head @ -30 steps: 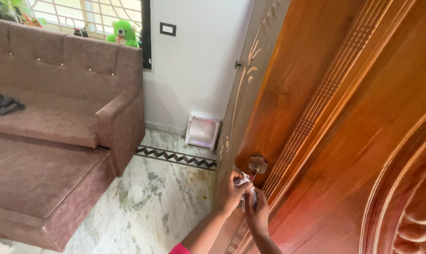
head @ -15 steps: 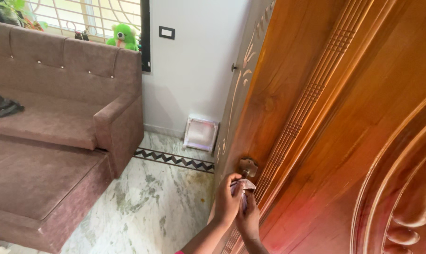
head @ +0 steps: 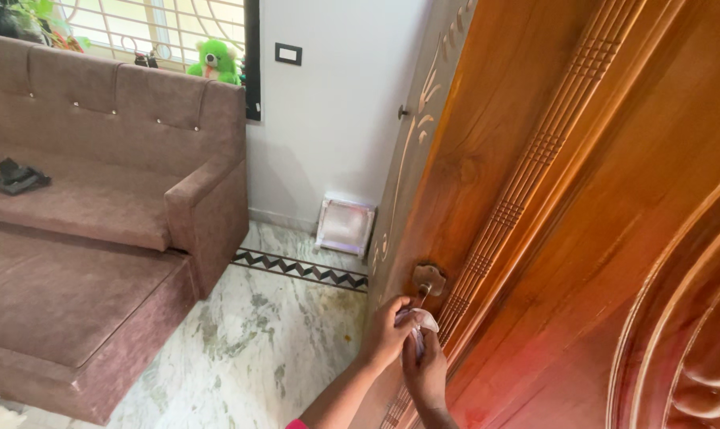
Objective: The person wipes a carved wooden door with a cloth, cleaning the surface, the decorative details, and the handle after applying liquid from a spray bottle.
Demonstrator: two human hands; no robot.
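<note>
A carved wooden door (head: 550, 199) fills the right of the head view. Low on it sits a brass lock plate (head: 429, 278) with a key (head: 423, 295) hanging from it. Just below the key, my left hand (head: 385, 334) and my right hand (head: 426, 369) together pinch a small crumpled white cloth (head: 416, 320) against the door. Both hands grip the cloth, left from the left side, right from underneath.
A brown sofa (head: 98, 222) takes up the left, with a black object (head: 14, 176) on its seat. A green plush toy (head: 214, 62) sits on the window sill behind it. A white framed panel (head: 344, 225) leans on the wall. The floor is marble (head: 272, 342).
The view shifted slightly. My hands stay under the lock with the cloth, moving a little against the door between frames.
</note>
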